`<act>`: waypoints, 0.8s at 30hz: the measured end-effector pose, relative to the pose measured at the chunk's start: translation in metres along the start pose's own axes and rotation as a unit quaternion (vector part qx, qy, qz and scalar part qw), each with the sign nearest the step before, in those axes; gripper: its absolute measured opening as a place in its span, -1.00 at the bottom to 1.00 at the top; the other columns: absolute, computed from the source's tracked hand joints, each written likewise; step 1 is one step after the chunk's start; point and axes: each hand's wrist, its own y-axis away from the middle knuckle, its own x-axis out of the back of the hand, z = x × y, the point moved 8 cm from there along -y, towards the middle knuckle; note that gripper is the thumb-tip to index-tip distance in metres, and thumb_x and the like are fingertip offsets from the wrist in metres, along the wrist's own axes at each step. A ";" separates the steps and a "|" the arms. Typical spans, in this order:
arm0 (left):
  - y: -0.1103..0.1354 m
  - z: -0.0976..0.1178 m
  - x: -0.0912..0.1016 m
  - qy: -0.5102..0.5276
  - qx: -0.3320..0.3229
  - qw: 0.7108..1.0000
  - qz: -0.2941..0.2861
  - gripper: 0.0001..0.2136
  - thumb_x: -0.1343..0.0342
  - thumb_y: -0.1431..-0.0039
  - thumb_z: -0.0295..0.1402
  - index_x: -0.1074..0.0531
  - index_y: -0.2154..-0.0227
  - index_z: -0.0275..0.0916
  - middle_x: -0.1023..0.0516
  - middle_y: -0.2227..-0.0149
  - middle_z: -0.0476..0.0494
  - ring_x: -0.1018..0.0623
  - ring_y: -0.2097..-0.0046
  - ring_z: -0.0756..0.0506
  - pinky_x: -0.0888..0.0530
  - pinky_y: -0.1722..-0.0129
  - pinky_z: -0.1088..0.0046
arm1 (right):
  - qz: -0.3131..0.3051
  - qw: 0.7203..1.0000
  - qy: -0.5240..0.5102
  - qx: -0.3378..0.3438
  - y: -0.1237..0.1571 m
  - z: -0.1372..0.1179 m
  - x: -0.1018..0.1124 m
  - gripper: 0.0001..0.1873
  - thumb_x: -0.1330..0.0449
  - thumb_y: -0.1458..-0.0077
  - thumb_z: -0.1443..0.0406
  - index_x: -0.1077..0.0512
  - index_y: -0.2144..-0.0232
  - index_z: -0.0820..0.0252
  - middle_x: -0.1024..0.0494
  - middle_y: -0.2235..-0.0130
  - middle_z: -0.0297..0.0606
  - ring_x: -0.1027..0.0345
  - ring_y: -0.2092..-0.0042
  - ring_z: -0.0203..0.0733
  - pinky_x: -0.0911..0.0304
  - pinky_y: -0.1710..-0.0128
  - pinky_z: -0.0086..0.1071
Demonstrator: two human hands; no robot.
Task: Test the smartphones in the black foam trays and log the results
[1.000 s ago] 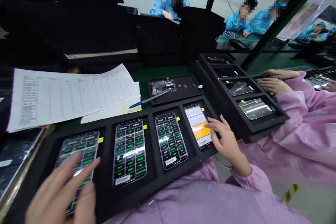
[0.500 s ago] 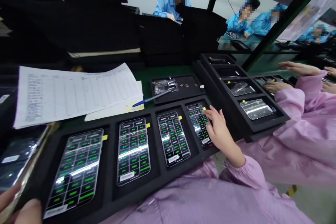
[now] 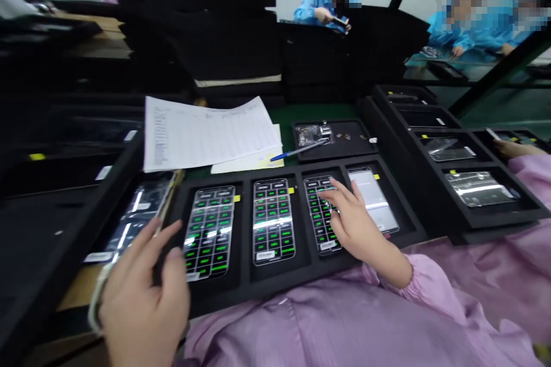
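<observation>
A black foam tray [image 3: 243, 275] holds a row of smartphones in separate slots, with yellow tabs beside their top corners. My right hand [image 3: 359, 226] is over the third phone [image 3: 316, 212], fingers apart, a fingertip at the upper part of its screen. The first phone [image 3: 209, 235] and second phone [image 3: 273, 223] show black screens with green-marked grids. The rightmost phone [image 3: 374, 195] has a whitish screen. My left hand [image 3: 146, 292], fingers spread and holding nothing visible, hovers by the tray's left end, near a dark glossy phone [image 3: 144, 198].
Behind the tray lie a printed sheet [image 3: 206, 137], a blue pen [image 3: 297, 152] and a small parts tray [image 3: 361, 146]. Stacked black trays [image 3: 456, 169] stand right; dark trays [image 3: 73, 183] lie left. A co-worker's pink sleeve [image 3: 531, 178] is at far right.
My right hand has moved from the rightmost phone to the third one. The rightmost screen went from a green-marked grid to whitish. My left hand has come further into view; the view swung left.
</observation>
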 end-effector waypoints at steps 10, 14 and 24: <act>-0.012 0.029 -0.018 -0.023 -0.050 0.997 -0.046 -0.62 0.16 -0.30 -0.37 -0.48 0.00 -0.32 -0.43 -0.18 -0.35 -0.38 -0.24 -0.30 -0.35 -0.24 -0.04 | -0.081 0.994 0.013 0.076 -0.023 -0.050 -0.041 -0.45 0.06 -0.15 0.44 -0.22 -0.20 0.37 -0.41 -0.20 0.04 0.16 -0.43 0.10 0.24 -0.38 0.26; -0.013 0.026 -0.020 -0.055 -0.045 0.996 -0.057 -0.61 0.17 -0.28 -0.41 -0.49 -0.01 -0.34 -0.40 -0.21 -0.36 -0.34 -0.27 -0.31 -0.33 -0.26 -0.03 | -0.084 0.994 0.020 0.073 -0.022 -0.045 -0.042 -0.47 0.07 -0.18 0.42 -0.21 -0.20 0.39 -0.39 -0.22 0.05 0.16 -0.43 0.10 0.23 -0.39 0.24; -0.025 0.022 -0.046 -0.157 -0.115 0.970 -0.147 -0.56 0.12 -0.23 -0.41 -0.45 -0.10 -0.38 -0.12 -0.36 -0.53 -0.11 -0.38 -0.47 -0.29 -0.24 -0.12 | 0.073 0.996 0.045 -0.002 -0.002 0.040 0.028 -0.55 0.07 -0.25 0.32 -0.23 -0.17 0.21 -0.40 -0.21 -0.01 0.01 -0.39 0.13 0.13 -0.34 0.27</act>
